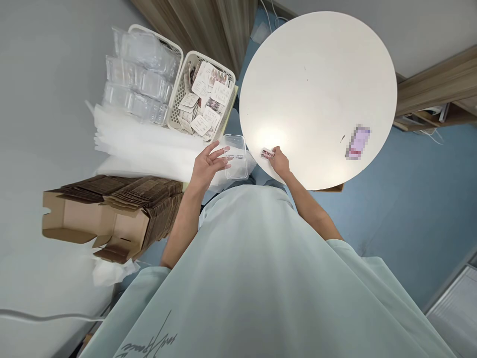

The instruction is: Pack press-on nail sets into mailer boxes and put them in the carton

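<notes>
My left hand (207,166) holds a clear plastic clamshell case (236,169) by its left side, with the fingers spread along it and some of them seen through the plastic. The case is open, its two halves joined at a hinge line across the middle. My right hand (279,161) is closed on a small card of false nails (267,153), pinched at its right end. This card is over the near left edge of the round white table (316,74), a short way right of the case.
At upper left, one basket (178,49) carries bagged clear cases (145,54); another basket (231,74) holds several nail cards (203,79). White foam sheets (149,149) and folded cardboard boxes (145,209) lie nearer. A blurred purple item (358,142) rests on the table's right.
</notes>
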A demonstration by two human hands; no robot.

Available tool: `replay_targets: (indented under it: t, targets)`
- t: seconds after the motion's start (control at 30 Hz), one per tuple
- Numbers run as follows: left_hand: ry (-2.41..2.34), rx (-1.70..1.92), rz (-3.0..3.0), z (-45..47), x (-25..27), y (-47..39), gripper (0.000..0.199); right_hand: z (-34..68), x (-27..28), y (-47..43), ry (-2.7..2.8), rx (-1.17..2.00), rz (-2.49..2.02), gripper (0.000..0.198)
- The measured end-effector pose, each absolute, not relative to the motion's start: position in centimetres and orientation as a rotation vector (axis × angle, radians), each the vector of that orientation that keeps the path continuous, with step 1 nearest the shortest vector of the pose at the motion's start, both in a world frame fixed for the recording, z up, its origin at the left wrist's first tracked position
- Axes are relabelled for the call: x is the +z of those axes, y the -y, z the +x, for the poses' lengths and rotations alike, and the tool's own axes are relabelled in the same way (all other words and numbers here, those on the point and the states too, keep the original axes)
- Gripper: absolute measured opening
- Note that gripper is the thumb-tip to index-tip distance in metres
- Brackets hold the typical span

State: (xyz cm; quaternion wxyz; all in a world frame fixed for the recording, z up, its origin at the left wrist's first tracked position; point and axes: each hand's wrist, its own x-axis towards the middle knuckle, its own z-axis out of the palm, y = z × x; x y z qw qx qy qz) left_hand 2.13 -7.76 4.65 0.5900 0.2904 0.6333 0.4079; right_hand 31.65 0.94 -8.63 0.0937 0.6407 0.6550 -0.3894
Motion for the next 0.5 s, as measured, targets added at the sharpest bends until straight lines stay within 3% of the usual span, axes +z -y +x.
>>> replay_targets:
  t: [0.3, 0.5]
  targets:
    - [-1.410, 0.921, 0.741, 5.5, 4.3, 6.0, 0.096, 35.8, -1.6, 0.0, -1.947, -1.657, 2.173, 0.026]
    - [-1.345, 0.917, 0.786, 9.5, 4.2, 3.8, 0.099, 40.2, 3.9, -0.7, -1.982, -1.816, 2.371, 0.043]
